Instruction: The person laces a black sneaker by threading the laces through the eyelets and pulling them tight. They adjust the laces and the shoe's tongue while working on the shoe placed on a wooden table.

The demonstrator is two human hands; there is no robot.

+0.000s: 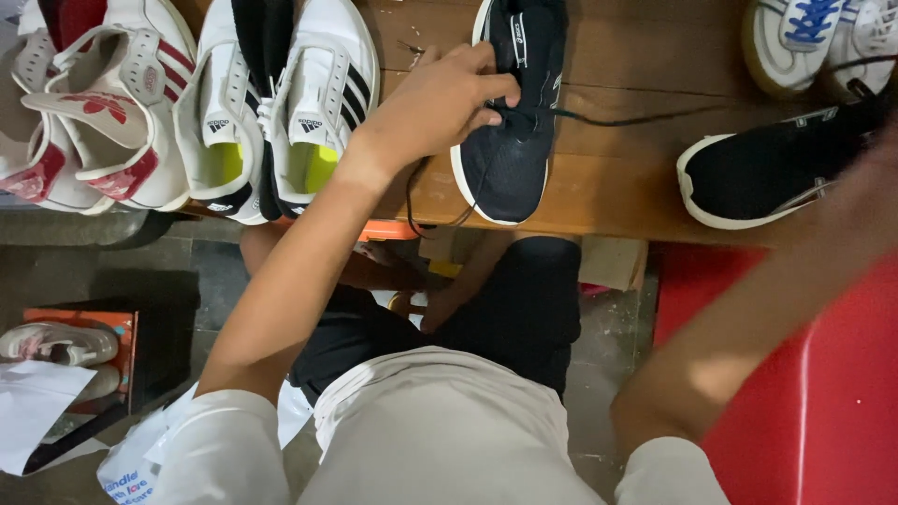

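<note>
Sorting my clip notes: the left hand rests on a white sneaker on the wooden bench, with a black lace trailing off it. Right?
Not quite. In the head view the left hand rests on a black sneaker, not a white one. It does lie on the wooden bench, and a black lace trails off it.

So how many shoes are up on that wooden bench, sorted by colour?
Black shoes: 2, one under the left hand at, one at right
White with black stripes: 2
White with red trim: 2
White with blue laces: 1, another beside it cropped
Total: 7 clearly seen
</note>
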